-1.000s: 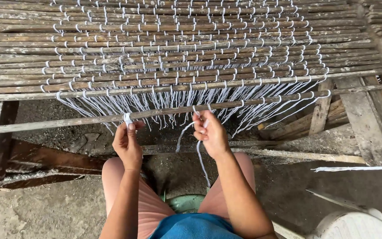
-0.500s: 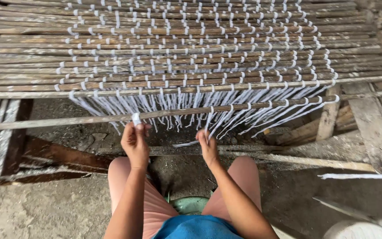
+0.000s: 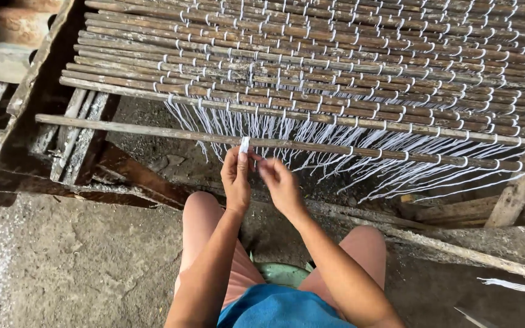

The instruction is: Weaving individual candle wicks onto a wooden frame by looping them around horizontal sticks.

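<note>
Head view: your left hand (image 3: 236,176) pinches a white string (image 3: 244,144) upright against the near stick (image 3: 153,130), which runs left-right; right hand (image 3: 279,182) fingers loosely curled, empty.

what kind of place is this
Probably a rough home or village weaving workshop. A mat of wooden sticks bound with white string lies over a crude timber frame on a bare concrete floor. Both hands work at the nearest stick.
</note>
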